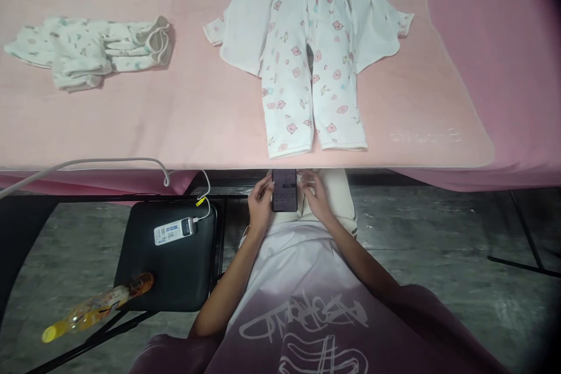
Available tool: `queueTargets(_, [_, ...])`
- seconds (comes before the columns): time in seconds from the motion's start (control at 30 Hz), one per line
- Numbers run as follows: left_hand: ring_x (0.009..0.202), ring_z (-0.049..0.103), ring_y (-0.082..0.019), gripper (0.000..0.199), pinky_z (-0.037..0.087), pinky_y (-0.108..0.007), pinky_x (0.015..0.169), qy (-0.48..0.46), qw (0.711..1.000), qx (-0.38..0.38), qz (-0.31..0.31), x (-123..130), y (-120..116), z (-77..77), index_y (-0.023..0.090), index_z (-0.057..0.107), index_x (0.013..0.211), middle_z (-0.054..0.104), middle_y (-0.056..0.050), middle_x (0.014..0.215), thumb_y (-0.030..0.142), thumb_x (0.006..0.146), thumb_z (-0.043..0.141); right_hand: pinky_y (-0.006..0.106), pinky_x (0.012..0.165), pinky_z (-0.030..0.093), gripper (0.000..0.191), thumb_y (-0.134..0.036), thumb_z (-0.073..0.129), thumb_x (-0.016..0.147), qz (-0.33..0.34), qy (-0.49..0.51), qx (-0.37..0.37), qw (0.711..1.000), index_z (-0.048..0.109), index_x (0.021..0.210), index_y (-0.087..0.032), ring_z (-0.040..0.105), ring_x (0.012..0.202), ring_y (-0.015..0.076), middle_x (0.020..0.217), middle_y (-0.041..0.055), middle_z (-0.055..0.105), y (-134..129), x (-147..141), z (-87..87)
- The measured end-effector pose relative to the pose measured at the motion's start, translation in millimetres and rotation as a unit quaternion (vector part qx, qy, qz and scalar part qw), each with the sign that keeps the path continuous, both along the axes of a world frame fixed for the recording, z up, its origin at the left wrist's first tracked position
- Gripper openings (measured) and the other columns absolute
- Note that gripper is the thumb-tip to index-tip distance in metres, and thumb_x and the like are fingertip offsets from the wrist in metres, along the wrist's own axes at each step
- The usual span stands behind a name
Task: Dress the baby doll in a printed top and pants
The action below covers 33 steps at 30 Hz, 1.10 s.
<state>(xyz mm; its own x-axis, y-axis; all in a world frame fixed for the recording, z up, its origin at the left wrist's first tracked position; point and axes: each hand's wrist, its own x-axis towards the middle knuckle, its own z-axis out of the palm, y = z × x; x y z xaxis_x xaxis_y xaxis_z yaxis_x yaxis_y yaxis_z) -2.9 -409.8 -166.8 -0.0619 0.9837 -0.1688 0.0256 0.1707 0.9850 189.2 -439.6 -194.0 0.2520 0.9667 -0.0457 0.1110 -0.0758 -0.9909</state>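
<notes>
1. Phone (284, 191) sits between the two hands, just below the near edge of the table and near the body; screen up, dim, with faint tiles showing, too small to read
2. Handling, my judgement: steady it by the side edges, fingertips off the glass, so the display is unobstructed; one hand best as support, the other light and free for touching the screen
3. Left hand (260, 201) is at the phone's left edge, fingers bent, thumb side toward it; cannot tell whether it truly pinches
4. Right hand (316, 196) is by the right edge, fingers loosely curled inward; contact unclear
5. Both forearms (231, 286) run forward from the body and converge on the phone, elbows wide; a relaxed pose, I judge
6. Beyond the table edge, printed trousers (287, 70) lie flat over a white top (243, 23) on a pink mat (210, 117)
7. Left of these, a folded garment (83, 49); below, a black seat (175, 280) carries a white device (173, 232), plugged to a cable (109, 159)
</notes>
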Motion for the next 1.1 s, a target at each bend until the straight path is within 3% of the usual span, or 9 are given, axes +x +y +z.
queueTargets(0.1, [0.138,0.073,-0.03,0.046,0.054,-0.046,0.124,-0.007,1.0,-0.005,0.0,-0.7,-0.3,-0.4,0.022,0.084,0.13,0.08,-0.013,0.141,0.055,0.097,0.082,0.041,0.097,0.058,0.04,-0.056,0.064,0.104,-0.004,0.032,-0.021,0.999,0.065,0.129,-0.025,0.071,0.106,0.025,0.121,0.0103,0.076,0.7,-2.0,-2.3])
queueTargets(0.2, [0.132,0.075,-0.029,0.049,0.056,-0.043,0.119,-0.008,1.0,-0.013,0.005,0.2,2.2,0.1,0.021,0.083,0.129,0.081,-0.014,0.138,0.056,0.095,0.083,0.039,0.089,0.057,0.039,-0.057,0.067,0.102,-0.002,0.057,-0.04,0.998,0.066,0.124,-0.024,0.071,0.096,0.0229,0.113,0.0082,0.076,1.0,-4.6,-5.9])
queueTargets(0.47, [0.095,0.075,-0.02,0.04,0.057,-0.03,0.091,0.04,0.998,-0.031,0.031,11.1,30.1,-12.6,0.018,0.083,0.112,0.082,-0.007,0.099,0.048,0.085,0.087,0.037,0.085,0.053,0.038,-0.055,0.071,0.098,-0.004,0.091,-0.052,0.995,0.067,0.12,-0.025,0.069,0.092,0.0212,0.103,0.005,0.072,3.3,-4.9,-10.2])
queueTargets(0.57, [0.088,0.072,-0.018,0.034,0.054,-0.028,0.084,0.061,0.997,-0.024,0.033,13.7,35.1,-15.1,0.018,0.082,0.103,0.079,-0.005,0.094,0.045,0.081,0.087,0.037,0.084,0.053,0.037,-0.054,0.071,0.098,0.001,0.102,-0.055,0.993,0.067,0.12,-0.025,0.068,0.091,0.0205,0.105,0.0053,0.071,3.4,-4.1,-10.8])
queueTargets(0.9, [0.098,0.076,-0.022,0.037,0.057,-0.03,0.088,0.048,0.998,-0.025,0.015,9.7,28.4,-8.0,0.019,0.083,0.106,0.084,-0.008,0.102,0.052,0.091,0.081,0.037,0.086,0.055,0.038,-0.057,0.07,0.098,0.013,0.104,-0.062,0.993,0.067,0.118,-0.024,0.066,0.09,0.0202,0.106,0.0056,0.071,-1.0,-2.2,-7.2])
queueTargets(1.1, [0.112,0.079,-0.027,0.045,0.06,-0.039,0.105,0.039,0.999,-0.011,-0.007,2.8,23.2,-11.6,0.018,0.084,0.117,0.085,-0.012,0.116,0.055,0.091,0.082,0.037,0.087,0.053,0.041,-0.058,0.07,0.099,0.021,0.097,-0.068,0.993,0.067,0.122,-0.025,0.066,0.091,0.0211,0.102,0.0046,0.071,-6.2,-1.2,-4.9])
